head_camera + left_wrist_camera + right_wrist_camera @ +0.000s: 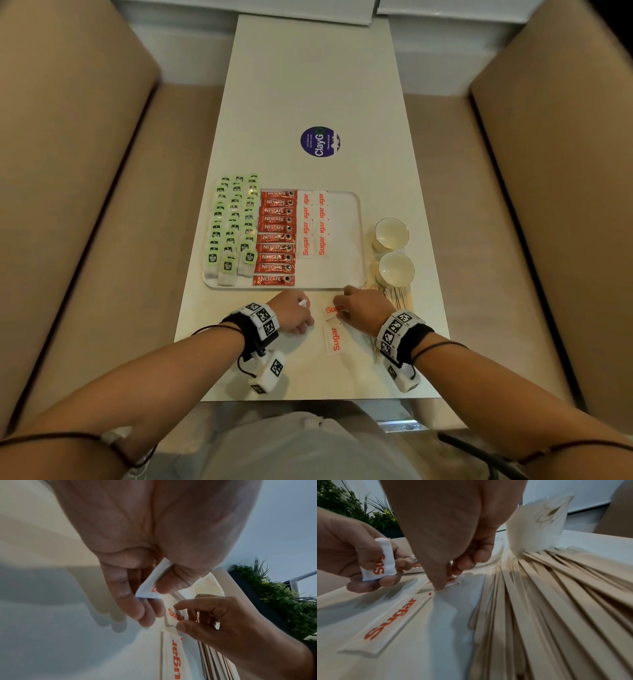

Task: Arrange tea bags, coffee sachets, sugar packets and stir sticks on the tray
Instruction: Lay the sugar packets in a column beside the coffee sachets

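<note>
On the white tray (pixel 346 236) lie rows of green-tagged tea bags (pixel 233 226), red coffee sachets (pixel 275 236) and two columns of sugar packets (pixel 313 224). In front of the tray, my left hand (pixel 296 313) holds a folded sugar packet (pixel 150 582) between thumb and fingers. My right hand (pixel 347 308) pinches a second sugar packet (pixel 330 311) that lies on the table, thumb (pixel 440 585) at its near edge. A third sugar packet (pixel 334 339) lies flat, nearer to me. Wooden stir sticks (pixel 556 601) are piled on the table beside and under my right wrist.
Two white cups (pixel 391 234) (pixel 396 269) stand right of the tray, just beyond the stir sticks (pixel 399 296). A round purple sticker (pixel 319 141) sits farther up the narrow white table (pixel 308 85). Beige sofa seats flank the table on both sides.
</note>
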`<state>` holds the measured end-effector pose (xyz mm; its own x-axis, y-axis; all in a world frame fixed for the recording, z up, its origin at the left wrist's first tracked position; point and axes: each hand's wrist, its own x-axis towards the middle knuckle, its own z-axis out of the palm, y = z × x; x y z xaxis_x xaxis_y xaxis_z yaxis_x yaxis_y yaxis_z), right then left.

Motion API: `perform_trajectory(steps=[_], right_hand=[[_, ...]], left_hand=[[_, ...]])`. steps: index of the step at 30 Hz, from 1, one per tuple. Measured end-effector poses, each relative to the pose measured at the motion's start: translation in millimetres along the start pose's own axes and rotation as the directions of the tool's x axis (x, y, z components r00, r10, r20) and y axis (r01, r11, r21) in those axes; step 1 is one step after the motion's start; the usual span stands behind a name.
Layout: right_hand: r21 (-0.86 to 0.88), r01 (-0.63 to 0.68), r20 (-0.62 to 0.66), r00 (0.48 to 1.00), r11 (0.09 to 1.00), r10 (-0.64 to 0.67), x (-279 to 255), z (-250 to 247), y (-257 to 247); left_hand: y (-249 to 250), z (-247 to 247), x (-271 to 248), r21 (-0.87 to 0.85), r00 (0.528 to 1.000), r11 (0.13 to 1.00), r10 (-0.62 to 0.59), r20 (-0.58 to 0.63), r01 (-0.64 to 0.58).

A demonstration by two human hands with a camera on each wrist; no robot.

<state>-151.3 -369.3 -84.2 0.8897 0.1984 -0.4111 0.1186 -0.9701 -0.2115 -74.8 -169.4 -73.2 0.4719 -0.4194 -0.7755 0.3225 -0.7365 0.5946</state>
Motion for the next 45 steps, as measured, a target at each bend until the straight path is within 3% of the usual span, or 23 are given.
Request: perform_trajectory(steps=[2,9,18,31,39,45], right_hand=[[0.012,0.025,-0.024,0.999,1.000,-0.024,-0.7,2.7,-1.0],[0.031,0.041,-0.012,0.999,0.999,-0.041,4.8,2.7,-11.3],[0.075,-0.062,0.102,0.993,0.995,0.054,17.0,-0.6,-14.0],[0.050,-0.038,0.125,0.992,0.998,0.032,18.9,-6.5,-17.8],[0.047,-0.005,0.126,0.992,0.999,-0.001,24.5,-18.2,-26.7],[0.125,0.041,0.044,0.998,0.991,-0.046,31.6,-36.5,-35.7]], left_hand=[[1.6,1.5,0.1,-0.052,0.999,0.998,-0.020,-0.026,0.019],[1.3,1.5,-1.6,0.009,0.996,0.999,0.031,-0.087,-0.030],[-0.3,2.5,-2.1,0.060,0.997,0.997,0.050,-0.061,-0.046],[-2.9,-4.4,-0.6,0.179,0.994,0.980,0.094,-0.046,-0.084],[-2.7,-14.0,-3.7,0.343,0.966,0.908,0.260,-0.009,-0.241],[-1.3,-11.8,-7.6,0.415,0.924,0.858,0.371,-0.096,-0.301]])
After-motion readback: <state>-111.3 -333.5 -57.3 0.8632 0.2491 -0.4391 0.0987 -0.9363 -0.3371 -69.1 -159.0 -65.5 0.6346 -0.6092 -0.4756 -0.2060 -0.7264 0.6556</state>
